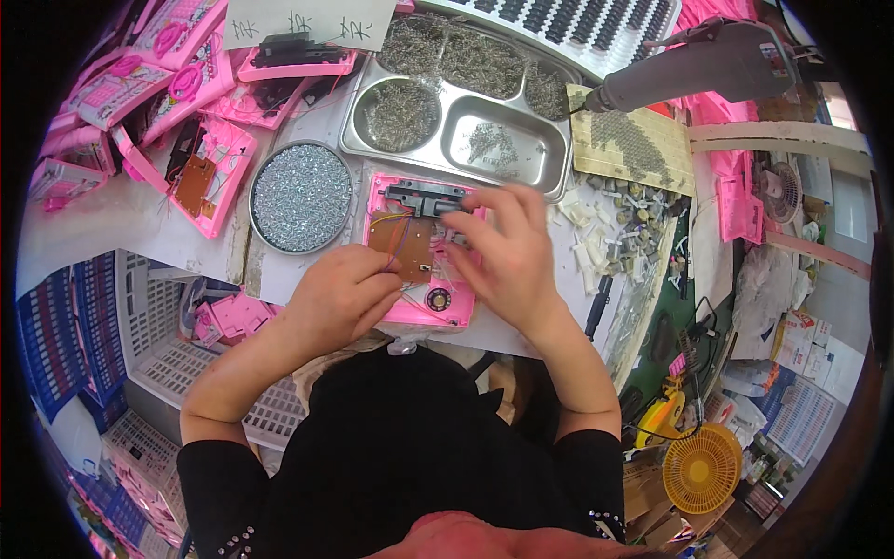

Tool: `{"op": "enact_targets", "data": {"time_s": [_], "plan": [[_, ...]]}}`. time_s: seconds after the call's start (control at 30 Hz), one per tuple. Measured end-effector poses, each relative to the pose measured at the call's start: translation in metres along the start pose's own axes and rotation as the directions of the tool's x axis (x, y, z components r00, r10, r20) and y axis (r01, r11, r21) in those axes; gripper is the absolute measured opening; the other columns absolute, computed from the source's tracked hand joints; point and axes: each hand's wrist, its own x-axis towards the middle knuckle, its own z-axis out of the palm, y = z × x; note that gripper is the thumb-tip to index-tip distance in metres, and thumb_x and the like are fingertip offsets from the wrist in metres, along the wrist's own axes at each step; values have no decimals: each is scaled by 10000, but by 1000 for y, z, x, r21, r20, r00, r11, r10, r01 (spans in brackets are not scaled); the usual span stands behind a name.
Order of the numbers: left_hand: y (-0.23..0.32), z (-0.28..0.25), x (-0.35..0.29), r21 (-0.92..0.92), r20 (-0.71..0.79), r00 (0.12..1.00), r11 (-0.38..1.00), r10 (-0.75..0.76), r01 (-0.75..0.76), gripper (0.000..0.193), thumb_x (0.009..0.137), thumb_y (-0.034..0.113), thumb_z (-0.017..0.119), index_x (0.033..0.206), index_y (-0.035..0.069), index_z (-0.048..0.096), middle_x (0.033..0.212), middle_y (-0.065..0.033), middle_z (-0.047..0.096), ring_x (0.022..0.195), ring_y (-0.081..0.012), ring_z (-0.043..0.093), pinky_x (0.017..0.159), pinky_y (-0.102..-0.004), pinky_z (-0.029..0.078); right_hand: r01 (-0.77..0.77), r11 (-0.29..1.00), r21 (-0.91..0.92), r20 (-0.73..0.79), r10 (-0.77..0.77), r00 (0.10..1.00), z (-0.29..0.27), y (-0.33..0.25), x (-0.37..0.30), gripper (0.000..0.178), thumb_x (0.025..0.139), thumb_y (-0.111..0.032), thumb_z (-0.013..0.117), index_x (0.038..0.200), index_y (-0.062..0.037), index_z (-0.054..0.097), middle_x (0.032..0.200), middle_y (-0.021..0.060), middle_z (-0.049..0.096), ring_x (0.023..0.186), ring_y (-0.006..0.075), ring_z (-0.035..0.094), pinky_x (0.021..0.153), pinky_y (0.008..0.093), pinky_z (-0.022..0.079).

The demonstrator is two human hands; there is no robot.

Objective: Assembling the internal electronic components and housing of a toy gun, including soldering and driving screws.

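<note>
In front of me on the table lies an open pink plastic casing (400, 310). Inside it are a brown circuit board (417, 265), a long black plastic mechanism (424, 198) along the far edge, and a small round speaker (438, 298) at the near right. My left hand (343, 291) is closed at the board's left side, its fingertips pinching thin coloured wires (398, 244). Over the casing's right side, my right hand (510, 250) has thumb and fingers apart, slightly blurred, beside the mechanism's right end. I see nothing held in it.
A round tin (301, 197) of small silvery parts stands to the left. Beyond is a metal compartment tray (453, 160) of screws; a grey electric screwdriver (698, 70) hangs at upper right. Pink casings (233, 154) pile up at far left; small white parts (589, 256) lie at right.
</note>
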Motion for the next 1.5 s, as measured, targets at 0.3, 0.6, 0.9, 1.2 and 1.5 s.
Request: {"op": "enact_targets", "data": {"time_s": [0.3,0.6,0.9,1.2,1.5], "plan": [[2,7,-5,53,-37,999,999,7,-5,171,814,92,749,966,31,699,1061,-120,646,983,-319,647,875,-428,529,235,972,-24,124,-230,965,47,-4,30,248,634,-116,752,877,-76,725,1237,82,634,1211,358,530,994,461,476],[0,11,15,-156,-182,966,975,-183,155,291,788,44,772,1061,38,673,1017,-121,646,824,-301,655,711,-393,539,-80,979,189,-72,95,993,23,10,-8,123,788,-49,777,891,-72,712,848,65,670,819,280,619,730,386,500],[-11,26,56,-161,-272,932,966,-241,203,159,842,40,768,986,37,701,888,-103,670,738,-268,673,633,-343,537,-22,859,512,-23,40,999,14,13,8,157,827,-39,789,979,-58,753,885,67,714,792,208,635,694,326,501],[-22,14,47,-261,-245,882,903,-403,340,148,870,122,795,903,14,700,791,-86,637,624,-180,591,584,-312,463,45,997,67,-85,-39,996,25,10,5,342,676,-49,814,1008,-98,750,962,40,647,958,290,563,823,404,492],[-24,12,44,-294,-198,933,926,-299,235,157,858,100,786,963,26,695,791,-75,612,611,-176,549,573,-301,436,75,992,99,-85,-66,994,42,12,11,235,679,-49,802,892,-95,714,920,40,619,927,276,552,805,395,472]]}}
